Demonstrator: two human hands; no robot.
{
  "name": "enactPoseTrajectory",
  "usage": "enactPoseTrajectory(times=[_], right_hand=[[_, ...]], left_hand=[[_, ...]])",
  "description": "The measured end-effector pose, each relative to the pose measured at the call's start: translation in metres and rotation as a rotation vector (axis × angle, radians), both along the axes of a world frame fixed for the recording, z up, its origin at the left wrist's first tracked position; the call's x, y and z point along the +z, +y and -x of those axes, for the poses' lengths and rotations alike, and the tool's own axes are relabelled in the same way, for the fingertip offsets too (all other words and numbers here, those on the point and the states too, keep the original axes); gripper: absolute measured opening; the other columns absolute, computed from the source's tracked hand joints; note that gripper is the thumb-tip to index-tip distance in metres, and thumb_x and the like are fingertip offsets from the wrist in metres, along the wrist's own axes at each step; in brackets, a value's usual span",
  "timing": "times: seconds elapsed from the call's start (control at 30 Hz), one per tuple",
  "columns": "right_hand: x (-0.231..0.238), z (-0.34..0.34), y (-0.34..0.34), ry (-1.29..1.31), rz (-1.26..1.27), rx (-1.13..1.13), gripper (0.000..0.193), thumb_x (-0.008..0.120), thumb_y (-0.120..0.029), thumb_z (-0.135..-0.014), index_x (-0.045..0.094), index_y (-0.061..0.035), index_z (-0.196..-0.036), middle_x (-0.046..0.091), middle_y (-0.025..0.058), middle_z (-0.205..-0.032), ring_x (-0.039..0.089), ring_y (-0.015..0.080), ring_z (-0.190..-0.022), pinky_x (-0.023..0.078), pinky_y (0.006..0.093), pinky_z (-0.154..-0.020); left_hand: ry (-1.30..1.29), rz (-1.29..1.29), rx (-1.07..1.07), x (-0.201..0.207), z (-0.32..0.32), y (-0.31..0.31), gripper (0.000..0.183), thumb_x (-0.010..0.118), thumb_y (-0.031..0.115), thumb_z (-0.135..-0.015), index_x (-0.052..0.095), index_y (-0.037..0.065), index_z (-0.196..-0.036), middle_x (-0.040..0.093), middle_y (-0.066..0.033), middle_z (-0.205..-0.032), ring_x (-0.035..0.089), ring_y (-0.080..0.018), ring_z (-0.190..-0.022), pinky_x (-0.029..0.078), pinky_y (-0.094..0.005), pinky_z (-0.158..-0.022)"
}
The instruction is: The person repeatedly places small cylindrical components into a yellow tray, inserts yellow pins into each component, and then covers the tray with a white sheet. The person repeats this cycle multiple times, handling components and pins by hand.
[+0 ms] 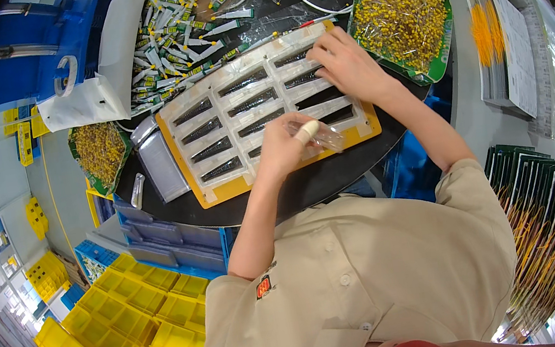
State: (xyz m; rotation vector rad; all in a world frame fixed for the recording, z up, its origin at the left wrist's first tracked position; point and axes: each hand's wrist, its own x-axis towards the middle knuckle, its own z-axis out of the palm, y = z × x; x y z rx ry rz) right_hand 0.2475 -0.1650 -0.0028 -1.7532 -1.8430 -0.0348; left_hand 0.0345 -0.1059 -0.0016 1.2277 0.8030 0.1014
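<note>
left hand (281,146) holds clear plastic (330,139), right hand (351,69) over white tray (229,128).

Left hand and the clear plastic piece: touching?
Touching. The head view shows the left hand gripping the clear plastic piece, its thumb against it.

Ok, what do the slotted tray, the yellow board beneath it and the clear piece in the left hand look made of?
Slotted tray: whitish plastic perhaps, semi-matte, from its cloudy look. Yellow board: smooth, even colour; plastic or painted wood, can't tell. Clear piece in the left hand: probably thin glossy plastic, see-through with highlights.
</note>
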Motion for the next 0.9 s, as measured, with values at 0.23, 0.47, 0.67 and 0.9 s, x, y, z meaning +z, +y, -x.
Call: enactPoseTrajectory(times=[0.23, 0.47, 0.67, 0.9], right_hand=[[0.006, 0.017, -0.029, 0.038, 0.271, 0.18, 0.016, 0.068, -0.009, -0.078, 0.061, -0.0044, -0.092, 0.058, 0.012, -0.088, 0.058, 0.0315, -0.093, 0.049, 0.0413, -0.083], [0.002, 0.038, -0.059, 0.563, 0.463, 0.394, 0.02, 0.067, -0.009, -0.082, 0.064, -0.0047, -0.101, 0.059, 0.011, -0.087, 0.058, 0.033, -0.09, 0.05, 0.0419, -0.082], [0.004, 0.046, -0.065, -0.186, 0.223, -0.016, 0.017, 0.06, -0.009, -0.083, 0.062, -0.0094, -0.1, 0.058, 0.009, -0.107, 0.054, 0.0304, -0.107, 0.044, 0.0423, -0.091], [-0.007, 0.069, -0.04, -0.244, 0.283, 0.002, 0.067, 0.062, -0.038, -0.092, 0.04, -0.0197, -0.153, 0.029, 0.0155, -0.161, 0.025, 0.0309, -0.15, 0.017, 0.0534, -0.121]], left_hand=[[-0.003, 0.171, -0.046, -0.007, 0.017, -0.019, 0.022, 0.064, 0.015, -0.098, 0.067, -0.007, -0.094, 0.074, -0.0152, -0.085, 0.069, -0.0151, -0.07, 0.055, -0.0258, -0.061], [0.048, -0.027, 0.071, 0.003, 0.024, -0.03, 0.025, 0.06, 0.015, -0.1, 0.066, -0.008, -0.095, 0.073, -0.0127, -0.082, 0.071, -0.0165, -0.07, 0.056, -0.0259, -0.057], [-0.108, -0.518, 0.166, 0.028, 0.128, -0.021, 0.025, 0.047, 0.018, -0.105, 0.065, 0.001, -0.105, 0.071, -0.0089, -0.099, 0.066, -0.0184, -0.09, 0.052, -0.0338, -0.083], [0.94, -1.143, 0.629, -0.038, 0.319, 0.167, 0.05, 0.036, 0.047, -0.106, 0.058, 0.006, -0.124, 0.058, -0.0302, -0.11, 0.055, -0.0489, -0.101, 0.044, -0.057, -0.09]])
